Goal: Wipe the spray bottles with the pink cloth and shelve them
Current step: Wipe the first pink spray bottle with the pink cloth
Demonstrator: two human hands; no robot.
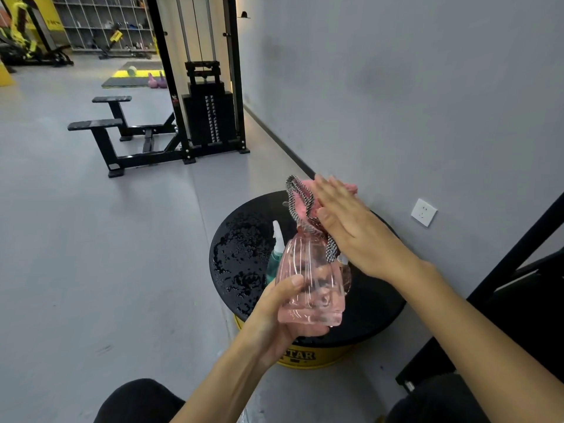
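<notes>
Gym floor, grey wall: a spray bottle gets its wipe above a wet black drum top point(244, 239).

Head view: the left hand point(274, 315) wraps the base of the pink spray bottle point(311, 285), held upright with its long axis running up toward the far side; the right hand point(351, 227), fingers flat and extended, presses the pink cloth point(300, 199) over the bottle's head, directly above the left grip. A teal spray bottle point(273, 264) stands just behind on the drum.

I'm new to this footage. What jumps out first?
At centre, the left hand grips a clear pink spray bottle while the right hand presses a pink cloth over its top. Beneath them sits a wet black round stand; a black weight machine stands behind.
</notes>
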